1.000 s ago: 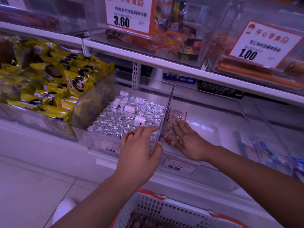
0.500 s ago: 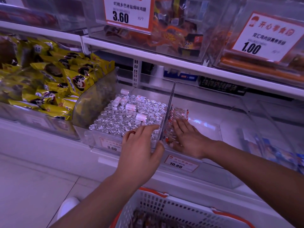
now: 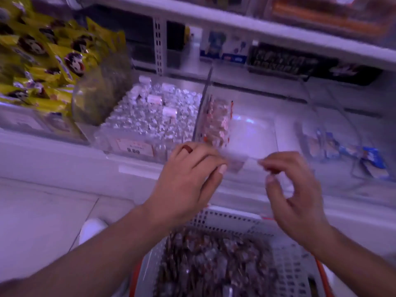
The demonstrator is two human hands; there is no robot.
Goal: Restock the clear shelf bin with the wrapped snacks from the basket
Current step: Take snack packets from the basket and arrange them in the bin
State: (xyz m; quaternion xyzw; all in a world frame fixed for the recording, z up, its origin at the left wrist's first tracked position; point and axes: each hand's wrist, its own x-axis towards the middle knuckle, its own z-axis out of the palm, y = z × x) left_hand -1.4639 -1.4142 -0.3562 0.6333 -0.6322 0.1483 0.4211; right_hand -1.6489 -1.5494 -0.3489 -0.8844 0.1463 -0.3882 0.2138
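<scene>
While our left hand [image 3: 188, 179] and right hand [image 3: 297, 189] hang loosely curled, seemingly empty through the blur, mid-frame, we should dip both into the basket [image 3: 295, 258] at bottom centre. Scoop wrapped snacks [image 3: 214, 266] and lay them beside the few against the left wall of the clear shelf bin [image 3: 252, 133] just above.

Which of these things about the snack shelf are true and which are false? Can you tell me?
1. The basket has wrapped snacks in it. True.
2. The clear shelf bin is full to the top. False: only a small pile of wrapped snacks lies along its left side.
3. The bin to the left holds silver-wrapped sweets. True.
4. The yellow packets are in the basket. False: they sit on the shelf at the far left.
5. The left hand wears a ring. True.
</scene>
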